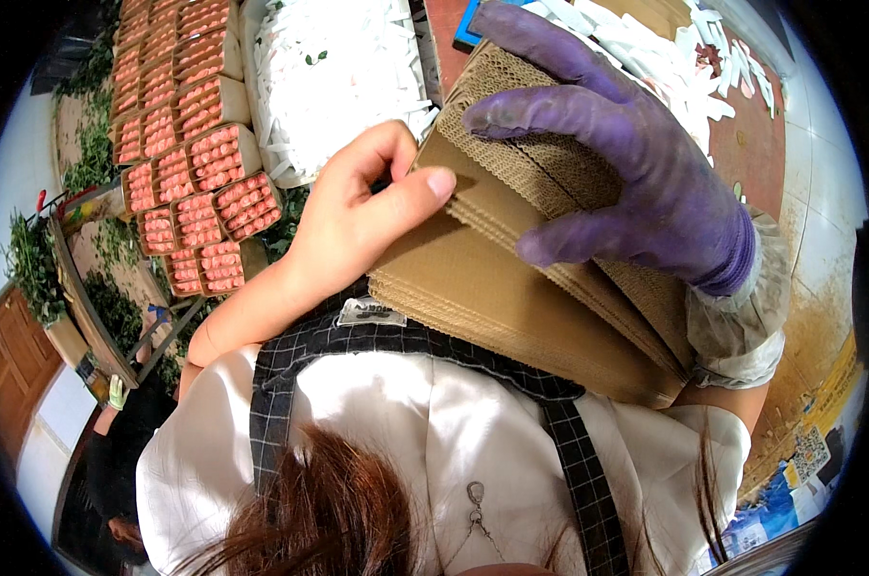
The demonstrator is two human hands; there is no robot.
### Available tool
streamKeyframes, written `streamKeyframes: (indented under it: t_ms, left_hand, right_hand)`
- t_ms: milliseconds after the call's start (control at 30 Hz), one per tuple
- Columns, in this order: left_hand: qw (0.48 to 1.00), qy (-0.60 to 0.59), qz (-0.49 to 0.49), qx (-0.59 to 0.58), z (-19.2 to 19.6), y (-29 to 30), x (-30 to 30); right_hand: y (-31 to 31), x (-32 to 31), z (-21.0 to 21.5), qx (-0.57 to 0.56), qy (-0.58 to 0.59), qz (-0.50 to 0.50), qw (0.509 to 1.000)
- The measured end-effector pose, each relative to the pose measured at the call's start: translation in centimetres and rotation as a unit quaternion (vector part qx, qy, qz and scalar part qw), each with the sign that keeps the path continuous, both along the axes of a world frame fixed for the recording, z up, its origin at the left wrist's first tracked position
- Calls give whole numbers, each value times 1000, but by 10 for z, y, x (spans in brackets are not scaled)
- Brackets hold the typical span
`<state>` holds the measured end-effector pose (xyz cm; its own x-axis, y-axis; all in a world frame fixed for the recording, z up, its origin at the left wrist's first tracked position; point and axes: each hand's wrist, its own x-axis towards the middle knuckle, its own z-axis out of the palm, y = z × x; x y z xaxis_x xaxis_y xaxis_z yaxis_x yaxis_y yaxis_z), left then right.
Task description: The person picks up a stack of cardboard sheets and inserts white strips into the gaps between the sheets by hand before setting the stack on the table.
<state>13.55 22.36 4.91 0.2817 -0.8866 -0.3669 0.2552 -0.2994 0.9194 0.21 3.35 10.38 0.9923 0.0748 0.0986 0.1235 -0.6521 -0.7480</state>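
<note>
A thick stack of brown corrugated cardboard sheets (473,264) is held against my chest, fanned out along its edges. My bare left hand (353,206) grips its left side, thumb lying on top and fingers curled at the edge. What those fingers do underneath is hidden. My right hand (598,144), in a purple glove, lies over the upper right part, where the ridged edges of many sheets show. Its fingers are spread apart across the cardboard, and the thumb rests lower on the sheets.
A white tray (334,96) full of white strips stands beyond my left hand. Left of it are cardboard-wrapped bundles of pink flowers (218,154). More white strips (684,67) lie on the reddish table (751,144). Another person's gloved hand (117,392) shows at the left.
</note>
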Motion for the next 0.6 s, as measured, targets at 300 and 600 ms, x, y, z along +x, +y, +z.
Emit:
streamKeyframes:
  t_ms: [300,600]
  left_hand:
    - [993,14,-108,-49,11,-1,5]
    - [998,21,-42,-35,8,-4,-4]
  right_hand:
    - [-1,-1,-2,24,-5,3,1000]
    - [2,-1,-2,87,28,-13,996]
